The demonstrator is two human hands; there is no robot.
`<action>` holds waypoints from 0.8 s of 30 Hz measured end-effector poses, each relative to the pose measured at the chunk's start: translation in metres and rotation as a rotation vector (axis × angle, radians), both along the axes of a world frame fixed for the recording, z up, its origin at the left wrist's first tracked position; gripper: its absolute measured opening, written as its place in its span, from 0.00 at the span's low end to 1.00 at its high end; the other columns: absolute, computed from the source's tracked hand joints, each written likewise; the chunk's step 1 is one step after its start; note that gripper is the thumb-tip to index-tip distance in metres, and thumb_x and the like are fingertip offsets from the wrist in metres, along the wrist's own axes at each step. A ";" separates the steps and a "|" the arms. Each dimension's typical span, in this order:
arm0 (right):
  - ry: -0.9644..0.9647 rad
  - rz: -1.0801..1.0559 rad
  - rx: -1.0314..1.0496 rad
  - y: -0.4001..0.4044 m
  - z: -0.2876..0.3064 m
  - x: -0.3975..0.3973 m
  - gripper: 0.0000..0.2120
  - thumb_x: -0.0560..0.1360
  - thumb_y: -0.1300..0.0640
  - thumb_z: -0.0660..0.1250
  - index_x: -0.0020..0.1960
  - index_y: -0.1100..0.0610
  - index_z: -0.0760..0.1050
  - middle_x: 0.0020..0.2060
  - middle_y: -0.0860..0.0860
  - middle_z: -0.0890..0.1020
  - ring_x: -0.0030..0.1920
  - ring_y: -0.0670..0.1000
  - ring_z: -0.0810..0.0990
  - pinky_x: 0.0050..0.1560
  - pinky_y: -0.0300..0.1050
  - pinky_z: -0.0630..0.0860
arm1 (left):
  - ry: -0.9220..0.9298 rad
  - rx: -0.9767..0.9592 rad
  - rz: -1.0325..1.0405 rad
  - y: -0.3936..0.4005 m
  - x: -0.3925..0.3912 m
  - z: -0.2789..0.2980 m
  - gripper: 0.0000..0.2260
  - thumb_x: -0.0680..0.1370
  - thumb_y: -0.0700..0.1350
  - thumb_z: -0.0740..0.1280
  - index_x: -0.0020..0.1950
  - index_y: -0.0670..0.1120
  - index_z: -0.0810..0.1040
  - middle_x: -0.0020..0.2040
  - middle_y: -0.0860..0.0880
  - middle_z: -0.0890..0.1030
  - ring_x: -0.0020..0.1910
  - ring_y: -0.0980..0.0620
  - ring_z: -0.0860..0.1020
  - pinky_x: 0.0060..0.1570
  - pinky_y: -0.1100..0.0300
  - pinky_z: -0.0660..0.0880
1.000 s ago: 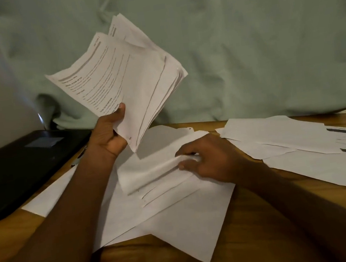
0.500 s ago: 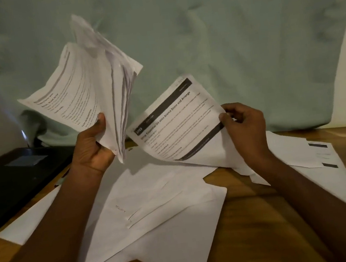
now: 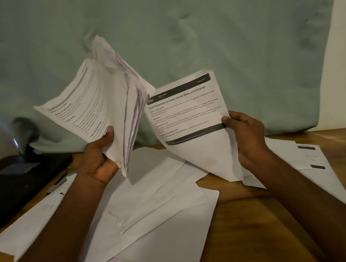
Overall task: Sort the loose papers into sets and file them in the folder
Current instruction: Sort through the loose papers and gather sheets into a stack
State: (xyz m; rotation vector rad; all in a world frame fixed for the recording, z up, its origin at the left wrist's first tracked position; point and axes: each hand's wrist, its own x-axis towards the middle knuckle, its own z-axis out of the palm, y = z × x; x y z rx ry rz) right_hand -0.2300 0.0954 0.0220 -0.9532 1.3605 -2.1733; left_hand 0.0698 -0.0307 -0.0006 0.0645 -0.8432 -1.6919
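Mostly unsorted: left hand (image 3: 99,157) gripped a stack (image 3: 107,108), right hand (image 3: 245,136) pinched one sheet (image 3: 188,118); loose papers (image 3: 157,216) at 6 o'clock, folder (image 3: 9,183) w/ nothing filed.

Matt paper sheets (image 3: 156,210), wood table (image 3: 257,229)

A second ago my right hand (image 3: 248,136) was pressing a curled white sheet on the wooden worktop (image 3: 257,229). Since then it has lifted one printed white sheet with dark header bars (image 3: 188,118) off the pile, pinched at its right edge, now raised beside the white paper stack (image 3: 109,108).
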 end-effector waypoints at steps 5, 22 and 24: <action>-0.102 -0.366 -0.249 0.000 0.010 -0.016 0.10 0.75 0.62 0.73 0.56 0.57 0.85 0.46 0.45 0.86 0.46 0.41 0.84 0.52 0.37 0.81 | -0.108 0.016 0.011 0.010 -0.011 -0.002 0.16 0.85 0.34 0.58 0.68 0.46 0.77 0.55 0.46 0.86 0.51 0.48 0.86 0.44 0.52 0.84; 1.368 -0.390 0.519 -0.009 -0.048 -0.033 0.12 0.78 0.55 0.69 0.58 0.46 0.84 0.50 0.47 0.87 0.49 0.52 0.84 0.49 0.45 0.76 | -0.195 0.045 0.063 0.003 -0.005 -0.004 0.22 0.83 0.37 0.63 0.77 0.47 0.71 0.72 0.43 0.76 0.61 0.45 0.81 0.48 0.50 0.84; 1.355 -0.308 0.764 -0.007 -0.048 -0.036 0.13 0.75 0.55 0.70 0.58 0.45 0.83 0.53 0.47 0.86 0.53 0.53 0.82 0.50 0.46 0.75 | -0.198 0.028 0.071 0.002 -0.001 -0.003 0.23 0.82 0.37 0.63 0.78 0.47 0.71 0.73 0.43 0.75 0.63 0.44 0.79 0.49 0.49 0.84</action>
